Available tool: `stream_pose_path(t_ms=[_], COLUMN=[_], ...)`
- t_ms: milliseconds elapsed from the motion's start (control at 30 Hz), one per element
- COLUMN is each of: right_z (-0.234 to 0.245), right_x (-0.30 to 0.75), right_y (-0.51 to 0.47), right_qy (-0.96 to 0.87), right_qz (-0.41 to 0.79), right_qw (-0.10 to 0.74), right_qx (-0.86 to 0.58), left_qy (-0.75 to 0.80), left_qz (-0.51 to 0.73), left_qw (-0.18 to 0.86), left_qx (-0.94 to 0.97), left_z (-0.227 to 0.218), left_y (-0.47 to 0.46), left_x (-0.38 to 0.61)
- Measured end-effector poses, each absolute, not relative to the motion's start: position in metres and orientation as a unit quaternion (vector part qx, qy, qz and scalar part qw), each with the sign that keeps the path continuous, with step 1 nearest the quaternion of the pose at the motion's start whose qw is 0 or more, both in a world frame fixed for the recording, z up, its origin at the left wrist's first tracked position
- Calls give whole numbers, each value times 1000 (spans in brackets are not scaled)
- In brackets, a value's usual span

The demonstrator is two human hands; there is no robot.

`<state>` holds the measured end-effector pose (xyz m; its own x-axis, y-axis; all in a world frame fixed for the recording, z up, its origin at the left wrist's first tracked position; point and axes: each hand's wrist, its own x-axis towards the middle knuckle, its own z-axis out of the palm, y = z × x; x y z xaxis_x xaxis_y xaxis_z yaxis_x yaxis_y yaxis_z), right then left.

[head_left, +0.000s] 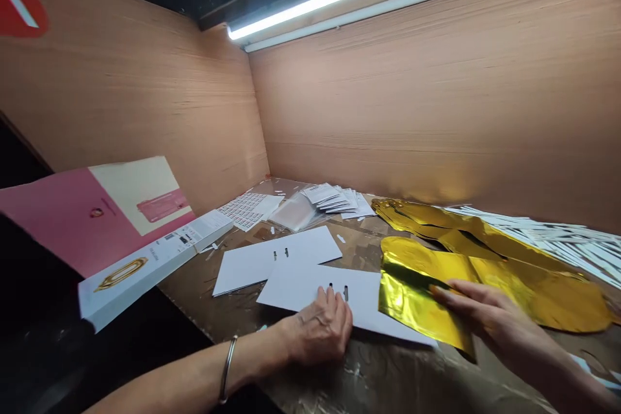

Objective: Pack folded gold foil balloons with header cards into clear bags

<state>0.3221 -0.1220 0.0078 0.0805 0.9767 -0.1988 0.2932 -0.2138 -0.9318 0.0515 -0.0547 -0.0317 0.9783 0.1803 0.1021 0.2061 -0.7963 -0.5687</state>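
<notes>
While left hand (320, 330) and right hand (499, 323) were kept apart, slotted white card (305, 288) was pinned by left for steadiness, gold foil balloon (538, 294) flattened under right.

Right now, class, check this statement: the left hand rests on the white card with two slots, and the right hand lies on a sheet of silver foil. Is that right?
Not quite: the foil is gold, not silver, as the head view shows. The rest stands: the left hand rests on the white card with two slots, and the right hand lies on the foil.
</notes>
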Motion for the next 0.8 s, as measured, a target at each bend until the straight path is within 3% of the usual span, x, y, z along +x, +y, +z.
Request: stream_pose_path(t_ms=[167, 367, 433, 500, 567, 633, 700, 800], right_z=[-29, -44, -42, -43, -45, -48, -49, -46], right_x=[316, 319, 319, 319, 319, 321, 322, 322], right_y=[-93, -86, -87, -87, -87, -84, -80, -71], right_qy=[-567, -592, -599, -605, -609, -612, -615, -621], right_qz=[352, 283, 271, 264, 261, 261, 265, 279], right_qw=[235, 188, 175, 162, 150, 140, 132, 126], right_qx=[-707, -731, -733, -733, -734, -733, -731, -721], left_qy=[-109, -439, -483, -458, -398, -337, -296, -276], left_qz=[-141, -415, -533, -634, -657, -610, -553, -497], left_qw=[293, 179, 55, -153, -386, -548, -616, -625], left_qx=[-939, -776, -692, -603, -511, -462, -476, -536], left_z=[-37, -12, -10, -15, -24, -29, -29, -22], left_y=[-64, -36, -27, -24, -28, -39, -50, -57], left_x=[63, 44, 42, 48, 62, 80, 97, 111])
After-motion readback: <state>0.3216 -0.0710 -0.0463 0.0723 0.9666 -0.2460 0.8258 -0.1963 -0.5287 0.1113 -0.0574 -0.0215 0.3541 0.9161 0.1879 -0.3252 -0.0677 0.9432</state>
